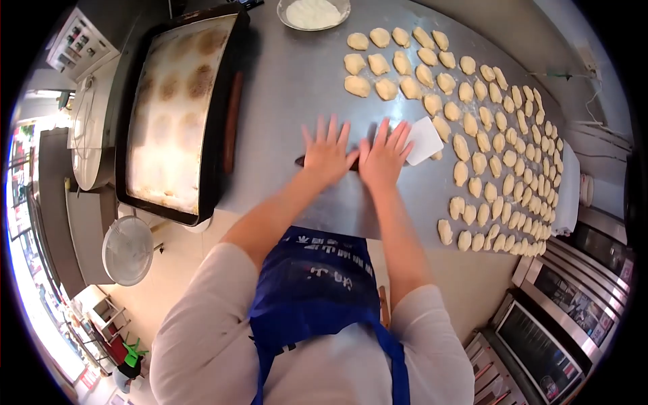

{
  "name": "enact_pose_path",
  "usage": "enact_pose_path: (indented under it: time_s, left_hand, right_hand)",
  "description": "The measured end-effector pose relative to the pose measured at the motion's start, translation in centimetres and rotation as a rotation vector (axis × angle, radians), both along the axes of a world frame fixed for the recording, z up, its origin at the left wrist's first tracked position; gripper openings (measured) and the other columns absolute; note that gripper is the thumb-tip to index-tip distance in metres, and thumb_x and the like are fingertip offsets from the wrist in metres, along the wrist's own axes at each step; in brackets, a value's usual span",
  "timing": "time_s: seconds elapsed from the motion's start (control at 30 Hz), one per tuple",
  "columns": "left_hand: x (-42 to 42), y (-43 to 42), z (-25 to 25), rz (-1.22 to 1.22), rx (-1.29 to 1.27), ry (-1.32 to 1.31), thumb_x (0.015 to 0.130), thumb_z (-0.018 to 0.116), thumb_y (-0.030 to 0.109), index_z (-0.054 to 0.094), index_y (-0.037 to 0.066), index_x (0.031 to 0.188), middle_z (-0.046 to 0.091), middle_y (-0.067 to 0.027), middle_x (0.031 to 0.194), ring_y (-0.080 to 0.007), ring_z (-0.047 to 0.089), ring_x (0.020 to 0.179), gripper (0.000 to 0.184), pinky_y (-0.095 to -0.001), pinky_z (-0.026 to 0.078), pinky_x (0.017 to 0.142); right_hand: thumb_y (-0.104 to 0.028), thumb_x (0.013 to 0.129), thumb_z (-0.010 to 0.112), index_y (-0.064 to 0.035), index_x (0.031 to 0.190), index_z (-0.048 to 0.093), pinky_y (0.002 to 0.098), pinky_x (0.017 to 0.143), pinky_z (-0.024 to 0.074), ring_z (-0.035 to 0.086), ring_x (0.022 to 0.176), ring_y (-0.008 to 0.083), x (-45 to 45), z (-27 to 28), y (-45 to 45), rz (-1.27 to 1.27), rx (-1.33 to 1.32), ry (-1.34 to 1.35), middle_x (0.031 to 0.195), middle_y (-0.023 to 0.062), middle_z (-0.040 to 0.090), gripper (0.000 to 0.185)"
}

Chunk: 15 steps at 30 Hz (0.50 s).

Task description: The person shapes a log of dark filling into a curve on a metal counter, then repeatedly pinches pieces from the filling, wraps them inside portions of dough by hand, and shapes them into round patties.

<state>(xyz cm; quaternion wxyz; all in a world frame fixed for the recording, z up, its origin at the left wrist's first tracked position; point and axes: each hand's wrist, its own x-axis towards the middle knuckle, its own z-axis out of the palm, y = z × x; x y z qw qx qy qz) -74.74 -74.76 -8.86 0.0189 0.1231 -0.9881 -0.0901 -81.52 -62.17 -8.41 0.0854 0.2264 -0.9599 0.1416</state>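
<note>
White lettering, approx. 2 rows (Chinese-style chars.), is on the blue apron (290, 304) wearer-side of the grip, but it's upside down & too blurred to read w/ certainty; no other text legible.

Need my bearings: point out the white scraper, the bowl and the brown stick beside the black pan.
White scraper (424, 142), head view: middle of its face.
Bowl (282, 14), head view: left side of its rim.
Brown stick (233, 125), head view: middle of its length.
</note>
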Motion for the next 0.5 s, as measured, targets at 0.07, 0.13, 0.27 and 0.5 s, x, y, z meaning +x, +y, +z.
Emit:
enact_pose_path:
  time_s: [0.07,0.13,0.27,0.5]
  left_hand:
    - [-1.4,-1.6,-0.9,-0.039,0.016,0.141,0.091,0.055,0.049,0.039,0.009,0.147,0.035,-0.0187,0.152,-0.0421,0.027,0.142,0.071,-0.0702,0.022,0.107]
    - [0.9,-1.5,-0.5,-0.138,0.053,0.118,0.088,0.058,0.051,0.039,0.012,0.148,0.034,-0.0185,0.153,-0.0427,0.025,0.143,0.074,-0.0717,0.022,0.106]
    - [14.8,2.3,1.5,-0.32,0.145,-0.141,0.08,0.069,0.053,0.04,0.02,0.148,0.029,-0.0155,0.156,-0.0446,0.02,0.144,0.081,-0.0752,0.017,0.105]
    - [9.1,4.0,2.7,-0.35,0.163,-0.109,0.084,0.064,0.052,0.037,0.0,0.146,0.037,-0.0178,0.151,-0.042,0.024,0.144,0.085,-0.0711,0.016,0.109]
  right_hand:
    - [-0.038,0.089,0.06,-0.0035,0.144,0.041,0.0615,0.114,0.0181,0.024,0.145,0.041,-1.3,0.5,0.6,0.127,-0.009,0.005,0.153,0.0271,0.03,0.067]
    - [-0.038,0.087,0.062,-0.0075,0.143,0.044,0.0607,0.113,0.0208,0.026,0.144,0.0397,1.2,0.1,2.7,0.256,0.031,-0.059,0.153,0.0255,0.031,0.066]
    - [-0.04,0.082,0.067,-0.0123,0.143,0.046,0.0626,0.11,0.0215,0.026,0.144,0.0397,14.9,-1.5,11.4,0.296,0.051,-0.221,0.153,0.0199,0.035,0.07]
    - [-0.029,0.088,0.06,-0.0093,0.147,0.041,0.0629,0.112,0.0176,0.025,0.145,0.0414,8.2,-3.9,10.7,0.022,-0.551,-0.148,0.154,0.0257,0.03,0.065]
